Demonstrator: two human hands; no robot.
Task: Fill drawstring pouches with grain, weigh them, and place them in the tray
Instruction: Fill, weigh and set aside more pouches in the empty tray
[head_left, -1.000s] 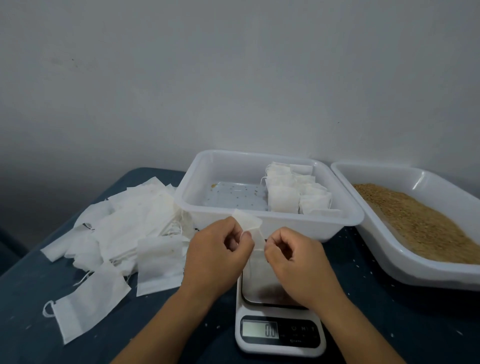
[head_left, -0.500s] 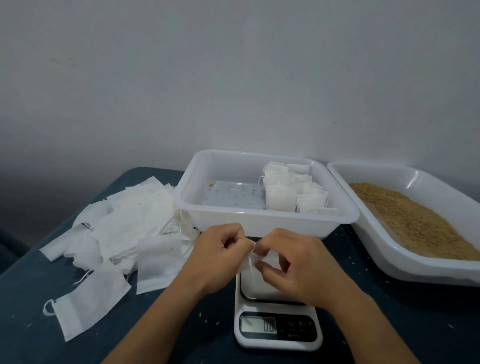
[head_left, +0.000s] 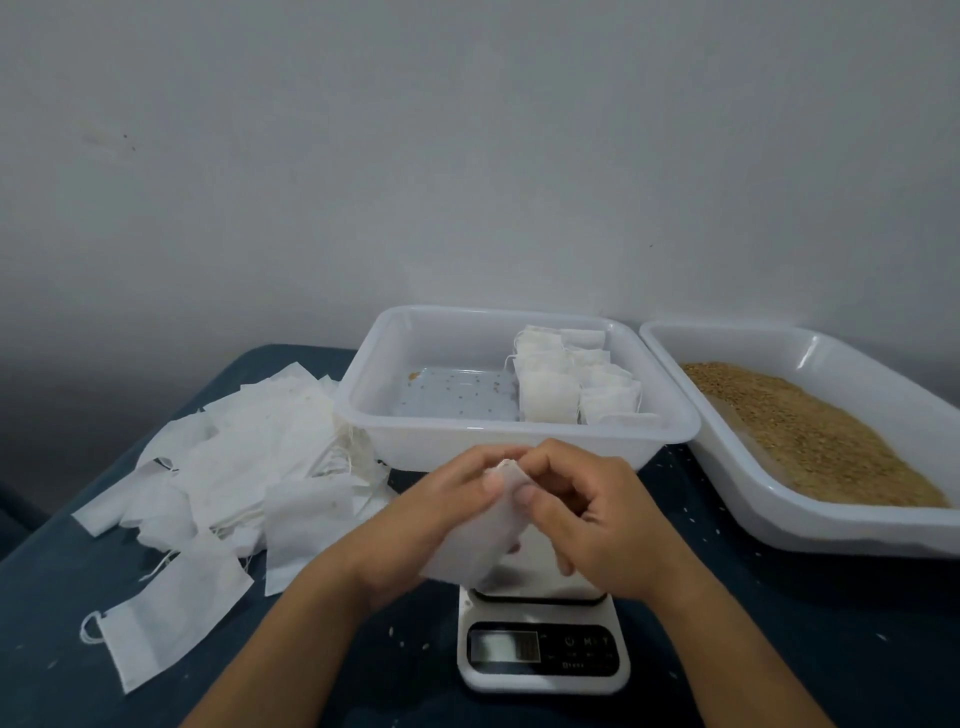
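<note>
At the lower centre of the frame both hands meet over the scale (head_left: 543, 642), working one white pouch (head_left: 480, 540) between them. The left hand (head_left: 441, 512) has its grip narrowed onto the pouch's upper edge, thumb pressed against the fabric, and the right hand (head_left: 582, 512) pinches the same top edge from the other side with curled fingers; the pouch hangs down from there, held above the scale platform and not resting on it. It looks flat and limp, so I judge it is not yet filled and the hands are parting its mouth. The material reads as thin, soft non-woven cloth: very light, floppy, easy to crumple, and likely to collapse shut unless held by the rim on both sides. The best hold is at the mouth, near the drawstring channel, leaving the body free to take grain. The grain (head_left: 810, 431) lies in the white tray at the right edge of the frame, the filled pouches (head_left: 571, 384) stand in the right part of the tray (head_left: 509, 436) behind the hands, and a loose heap of empty pouches (head_left: 249, 462) lies at the left on the dark worktop (head_left: 779, 623). The scale's display is too blurred to read.
</note>
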